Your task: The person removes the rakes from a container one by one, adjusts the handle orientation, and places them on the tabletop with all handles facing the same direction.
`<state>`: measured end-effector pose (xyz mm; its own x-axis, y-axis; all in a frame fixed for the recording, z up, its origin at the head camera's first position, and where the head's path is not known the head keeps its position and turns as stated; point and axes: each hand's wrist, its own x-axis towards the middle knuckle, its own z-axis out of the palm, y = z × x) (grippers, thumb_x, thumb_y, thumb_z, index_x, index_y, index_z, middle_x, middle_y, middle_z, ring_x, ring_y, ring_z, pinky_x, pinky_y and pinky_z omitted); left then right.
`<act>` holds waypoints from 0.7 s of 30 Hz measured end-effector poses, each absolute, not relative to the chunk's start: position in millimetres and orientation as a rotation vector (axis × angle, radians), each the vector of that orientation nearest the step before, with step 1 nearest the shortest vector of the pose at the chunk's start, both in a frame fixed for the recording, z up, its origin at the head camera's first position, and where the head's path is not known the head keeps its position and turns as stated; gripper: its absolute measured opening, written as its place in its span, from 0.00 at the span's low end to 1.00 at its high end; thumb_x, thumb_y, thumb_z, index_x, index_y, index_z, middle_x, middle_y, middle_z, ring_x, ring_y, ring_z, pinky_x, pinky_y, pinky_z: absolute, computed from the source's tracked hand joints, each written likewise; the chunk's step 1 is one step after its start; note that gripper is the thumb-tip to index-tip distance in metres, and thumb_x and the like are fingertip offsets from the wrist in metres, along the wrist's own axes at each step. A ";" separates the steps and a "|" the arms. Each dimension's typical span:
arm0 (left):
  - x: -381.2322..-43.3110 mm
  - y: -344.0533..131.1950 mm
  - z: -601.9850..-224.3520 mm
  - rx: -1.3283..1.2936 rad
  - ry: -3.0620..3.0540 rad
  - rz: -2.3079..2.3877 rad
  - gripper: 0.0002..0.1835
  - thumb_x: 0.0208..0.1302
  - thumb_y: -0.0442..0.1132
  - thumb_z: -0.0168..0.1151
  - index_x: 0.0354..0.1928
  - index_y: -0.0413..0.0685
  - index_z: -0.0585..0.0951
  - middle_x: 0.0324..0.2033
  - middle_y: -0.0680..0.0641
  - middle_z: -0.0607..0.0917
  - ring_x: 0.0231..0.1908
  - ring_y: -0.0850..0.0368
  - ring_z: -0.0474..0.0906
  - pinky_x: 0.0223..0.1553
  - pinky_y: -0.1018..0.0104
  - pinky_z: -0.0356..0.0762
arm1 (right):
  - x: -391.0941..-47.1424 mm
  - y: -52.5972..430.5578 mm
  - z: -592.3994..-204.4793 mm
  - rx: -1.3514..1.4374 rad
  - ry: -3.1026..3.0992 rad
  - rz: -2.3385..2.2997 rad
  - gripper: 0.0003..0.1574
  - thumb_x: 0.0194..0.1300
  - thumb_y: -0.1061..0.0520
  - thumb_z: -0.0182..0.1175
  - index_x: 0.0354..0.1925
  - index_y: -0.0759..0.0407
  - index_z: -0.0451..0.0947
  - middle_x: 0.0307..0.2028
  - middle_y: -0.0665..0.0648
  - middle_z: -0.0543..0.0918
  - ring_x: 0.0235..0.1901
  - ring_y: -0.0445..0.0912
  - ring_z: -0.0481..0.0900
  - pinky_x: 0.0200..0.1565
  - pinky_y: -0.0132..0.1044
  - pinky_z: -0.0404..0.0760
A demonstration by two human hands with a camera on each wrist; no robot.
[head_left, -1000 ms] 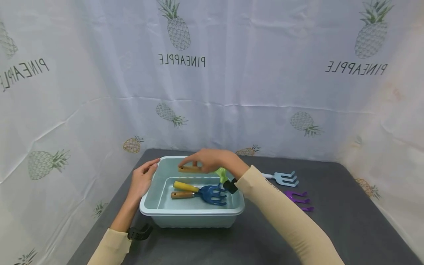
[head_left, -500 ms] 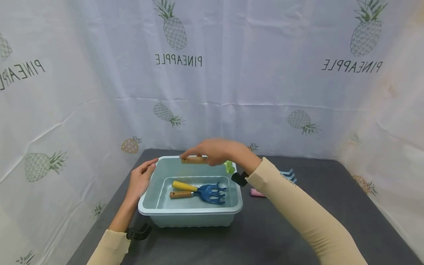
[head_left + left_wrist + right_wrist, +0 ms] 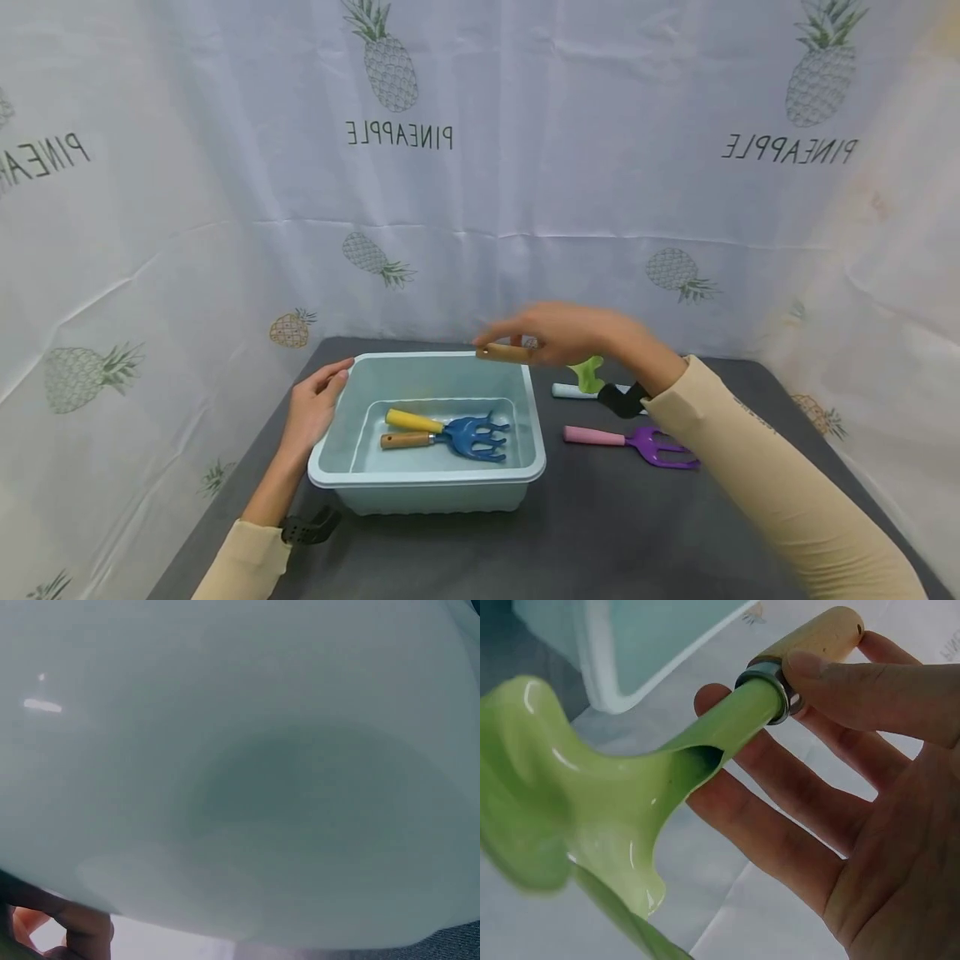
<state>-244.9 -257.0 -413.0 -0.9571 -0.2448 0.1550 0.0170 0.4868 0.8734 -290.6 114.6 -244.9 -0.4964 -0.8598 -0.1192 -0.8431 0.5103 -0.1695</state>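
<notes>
Right hand (image 3: 566, 332) up near the far right corner of the pale blue-green basin (image 3: 427, 479), thumb and fingers clamped on the green garden tool (image 3: 735, 712) about its metal collar (image 3: 763, 671). Tool off the desk (image 3: 600, 525), long axis roughly left-right: wooden handle (image 3: 504, 352) toward the basin, green head to the right, clear of the rim. Basin thus lies left of this hand and nearer the wearer. Below the green head, a white-handled tool (image 3: 574, 391), its far end masked by the wrist strap (image 3: 622, 401); nearer, a pink-handled purple fork (image 3: 636, 439), axis also left-right. The right hand is the nearer to both. Left hand (image 3: 311, 408) grips the basin's left rim, well apart from these. Inside the basin, 2 blue-headed forks, 1 yellow-handled (image 3: 417, 421), 1 wood-handled (image 3: 408, 440), handles left, heads overlapping.
</notes>
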 end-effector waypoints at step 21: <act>-245.3 -255.8 -414.3 0.224 -2.473 -1.477 0.26 0.83 0.54 0.45 0.72 0.51 0.76 0.69 0.41 0.78 0.63 0.46 0.77 0.48 0.75 0.71 | -269.9 215.7 -291.5 -1.148 2.573 -0.191 0.49 0.63 0.75 0.53 0.72 0.33 0.71 0.54 0.49 0.86 0.33 0.40 0.77 0.31 0.33 0.73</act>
